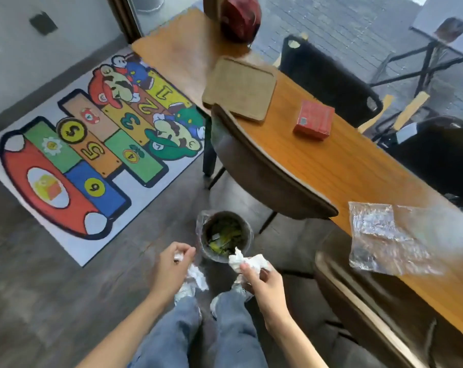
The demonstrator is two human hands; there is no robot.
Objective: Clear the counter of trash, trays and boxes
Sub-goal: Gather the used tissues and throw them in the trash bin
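A dark wood-plank floor carries a bright cartoon hopscotch mat below a pale wall, while dark chairs flank the long wooden desk beside a daylit window facing outdoor paving.

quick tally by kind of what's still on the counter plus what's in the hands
trays: 1 (tan tray)
boxes: 1 (red box)
plastic wrappers: 1 (clear wrapper)
crumpled tissues: 2 (left hand tissue, right hand tissue)
total: 5
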